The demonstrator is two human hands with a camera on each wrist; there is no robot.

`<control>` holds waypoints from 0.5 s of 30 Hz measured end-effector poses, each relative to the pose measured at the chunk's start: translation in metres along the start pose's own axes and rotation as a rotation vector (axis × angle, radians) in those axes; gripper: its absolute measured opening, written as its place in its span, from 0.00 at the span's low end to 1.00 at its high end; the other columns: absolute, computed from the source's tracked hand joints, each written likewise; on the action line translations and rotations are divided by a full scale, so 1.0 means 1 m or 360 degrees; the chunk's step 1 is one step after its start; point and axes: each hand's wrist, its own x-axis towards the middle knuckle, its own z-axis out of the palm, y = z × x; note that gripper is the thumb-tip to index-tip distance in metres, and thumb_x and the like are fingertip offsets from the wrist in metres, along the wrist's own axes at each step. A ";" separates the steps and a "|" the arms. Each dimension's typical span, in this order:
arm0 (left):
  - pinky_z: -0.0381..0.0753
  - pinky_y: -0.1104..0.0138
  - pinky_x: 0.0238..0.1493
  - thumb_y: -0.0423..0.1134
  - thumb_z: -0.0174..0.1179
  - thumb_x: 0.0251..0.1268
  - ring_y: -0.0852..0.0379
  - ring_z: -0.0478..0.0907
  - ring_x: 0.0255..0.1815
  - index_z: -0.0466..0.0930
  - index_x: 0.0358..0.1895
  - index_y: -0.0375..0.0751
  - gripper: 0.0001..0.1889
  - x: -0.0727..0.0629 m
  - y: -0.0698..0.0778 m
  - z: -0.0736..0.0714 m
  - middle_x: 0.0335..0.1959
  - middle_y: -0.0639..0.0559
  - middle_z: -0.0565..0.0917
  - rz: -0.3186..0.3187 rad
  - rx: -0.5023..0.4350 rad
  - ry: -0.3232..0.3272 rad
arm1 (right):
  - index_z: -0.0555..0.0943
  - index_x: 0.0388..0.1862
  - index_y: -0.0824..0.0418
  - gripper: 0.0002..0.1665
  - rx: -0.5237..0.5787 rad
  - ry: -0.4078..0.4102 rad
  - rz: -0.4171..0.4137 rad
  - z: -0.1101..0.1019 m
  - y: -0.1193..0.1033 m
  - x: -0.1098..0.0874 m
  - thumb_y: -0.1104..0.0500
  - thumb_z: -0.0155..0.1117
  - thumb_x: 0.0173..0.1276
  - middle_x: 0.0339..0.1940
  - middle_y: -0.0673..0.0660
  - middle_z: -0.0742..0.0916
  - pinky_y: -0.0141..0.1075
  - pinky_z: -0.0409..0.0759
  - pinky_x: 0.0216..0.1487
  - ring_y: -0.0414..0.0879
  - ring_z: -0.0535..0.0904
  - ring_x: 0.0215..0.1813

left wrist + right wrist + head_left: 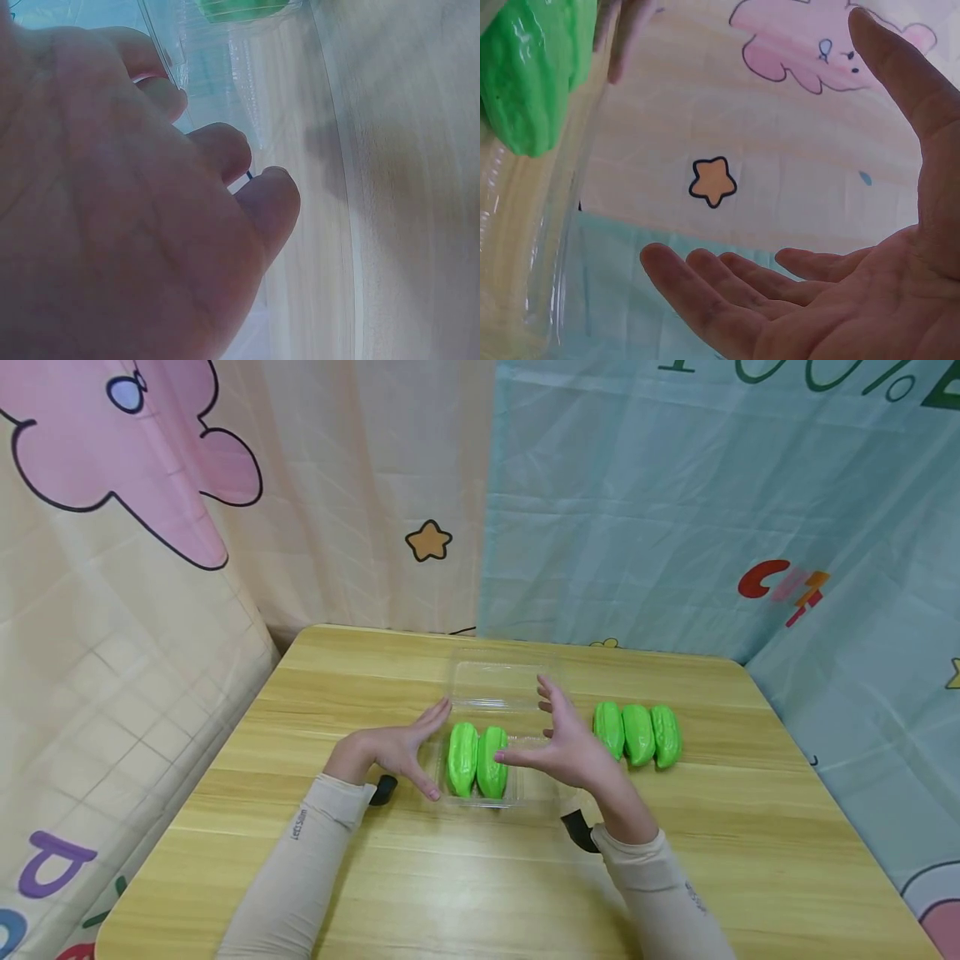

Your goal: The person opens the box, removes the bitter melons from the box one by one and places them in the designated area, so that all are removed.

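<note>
A clear plastic box [534,792] with its lid [495,685] folded back stands mid-table. Two glossy, ridged green vegetables, like toy gourds, lie side by side in its left half, one on the left [462,762] and one on the right [491,768]. My left hand [393,752] is at the box's left edge, thumb and fingers spread apart, holding nothing. Over the box's right part, my right hand [567,747] is spread wide and holds nothing; its thumb overlaps the right vegetable in the head view. The right wrist view shows its palm [840,315] and straight fingers.
Three more green vegetables [637,735] lie in a row on the wooden table [450,893], right of the box. Printed curtains [360,485] hang behind the table and along both sides. A black strap [580,832] sits at the right wrist.
</note>
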 end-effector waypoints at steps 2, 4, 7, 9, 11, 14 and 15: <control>0.40 0.47 0.77 0.49 0.82 0.45 0.48 0.21 0.79 0.19 0.80 0.46 0.76 0.000 0.001 0.000 0.80 0.50 0.18 -0.0004 -0.0001 0.0002 | 0.42 0.84 0.58 0.75 -0.0053 -0.0026 -0.0014 0.008 0.000 0.001 0.43 0.83 0.51 0.80 0.64 0.58 0.57 0.71 0.66 0.62 0.58 0.77; 0.40 0.47 0.77 0.50 0.82 0.45 0.49 0.21 0.79 0.19 0.80 0.48 0.77 0.000 0.001 -0.001 0.80 0.51 0.18 -0.0015 0.0000 0.0005 | 0.42 0.84 0.58 0.76 -0.0097 -0.0052 -0.0016 0.015 0.000 0.002 0.42 0.83 0.51 0.80 0.64 0.58 0.57 0.73 0.65 0.62 0.60 0.76; 0.40 0.47 0.77 0.51 0.82 0.44 0.50 0.21 0.79 0.18 0.79 0.50 0.77 0.001 0.001 -0.001 0.80 0.52 0.18 -0.0033 0.0004 0.0007 | 0.43 0.84 0.59 0.76 -0.0160 -0.0076 -0.0017 0.023 0.001 0.003 0.41 0.83 0.50 0.80 0.63 0.59 0.57 0.74 0.63 0.63 0.63 0.74; 0.40 0.48 0.77 0.51 0.82 0.44 0.50 0.21 0.79 0.18 0.79 0.50 0.77 0.001 0.001 -0.001 0.80 0.53 0.18 -0.0036 0.0011 0.0008 | 0.43 0.84 0.59 0.77 -0.0180 -0.0101 -0.0009 0.029 0.001 0.005 0.41 0.84 0.49 0.80 0.64 0.60 0.58 0.74 0.63 0.64 0.64 0.73; 0.40 0.47 0.77 0.51 0.82 0.44 0.49 0.22 0.79 0.18 0.79 0.49 0.77 0.001 0.002 -0.001 0.80 0.52 0.18 -0.0031 0.0021 0.0013 | 0.43 0.84 0.59 0.77 -0.0202 -0.0124 0.0002 0.035 0.004 0.006 0.41 0.84 0.48 0.79 0.65 0.61 0.59 0.72 0.64 0.64 0.64 0.73; 0.40 0.47 0.77 0.51 0.82 0.45 0.50 0.22 0.79 0.18 0.80 0.50 0.77 0.001 0.002 -0.001 0.80 0.53 0.19 -0.0037 0.0029 0.0016 | 0.42 0.83 0.61 0.78 -0.0222 -0.0172 0.0013 0.043 0.008 0.008 0.42 0.85 0.48 0.79 0.67 0.61 0.60 0.68 0.68 0.64 0.62 0.75; 0.40 0.48 0.77 0.51 0.82 0.45 0.50 0.22 0.79 0.18 0.80 0.50 0.77 0.001 0.002 0.000 0.80 0.53 0.19 -0.0042 0.0030 0.0013 | 0.42 0.83 0.62 0.78 -0.0224 -0.0184 0.0015 0.045 0.009 0.009 0.43 0.85 0.49 0.79 0.68 0.61 0.59 0.66 0.69 0.64 0.61 0.75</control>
